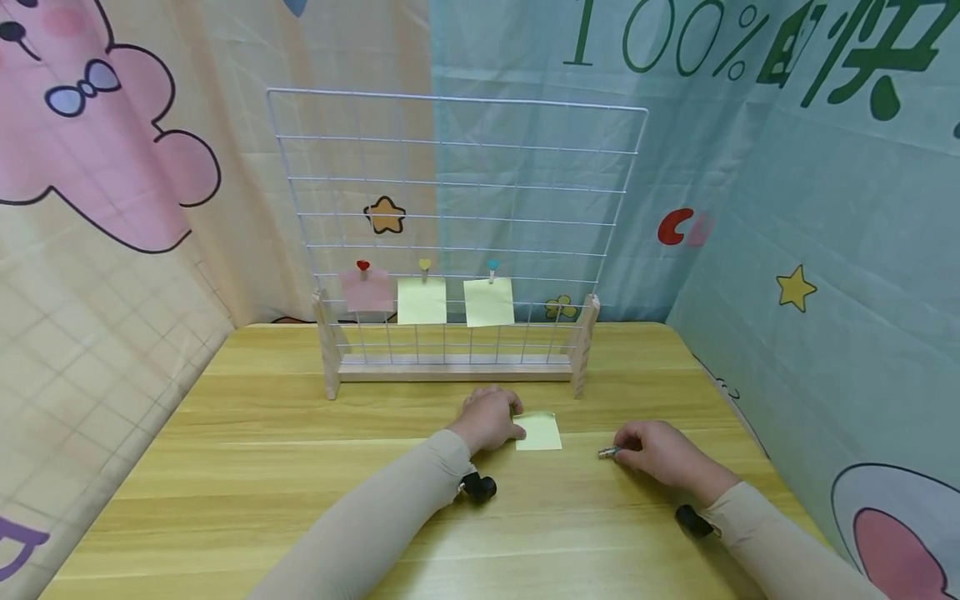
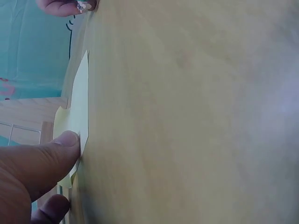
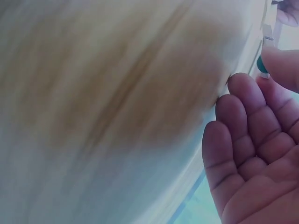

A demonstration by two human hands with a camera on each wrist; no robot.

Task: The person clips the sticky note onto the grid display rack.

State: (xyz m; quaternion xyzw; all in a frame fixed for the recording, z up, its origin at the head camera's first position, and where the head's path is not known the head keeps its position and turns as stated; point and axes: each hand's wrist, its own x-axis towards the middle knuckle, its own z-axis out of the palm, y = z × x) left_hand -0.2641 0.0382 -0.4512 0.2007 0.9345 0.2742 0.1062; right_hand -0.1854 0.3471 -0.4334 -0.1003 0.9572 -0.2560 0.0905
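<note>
My left hand [image 1: 489, 418] pinches the left edge of a pale yellow sticky note [image 1: 540, 432] low over the table. In the left wrist view the thumb [image 2: 58, 149] presses on the note [image 2: 80, 105], which stands tilted off the wood; the other fingers are mostly hidden. To the right, my right hand [image 1: 656, 450] pinches a small clip [image 1: 608, 452] between thumb and forefinger, its tip pointing left towards the note. A green end [image 3: 261, 65] of that clip shows in the right wrist view, with the remaining fingers curled below it.
Behind the hands stands a white wire grid [image 1: 457, 183] on a wooden base [image 1: 457, 372]. Heart-topped clips hold a pink note [image 1: 367, 293] and two yellow notes, left [image 1: 422, 302] and right [image 1: 489, 303], on it. Printed curtains surround the wooden table [image 1: 187, 483].
</note>
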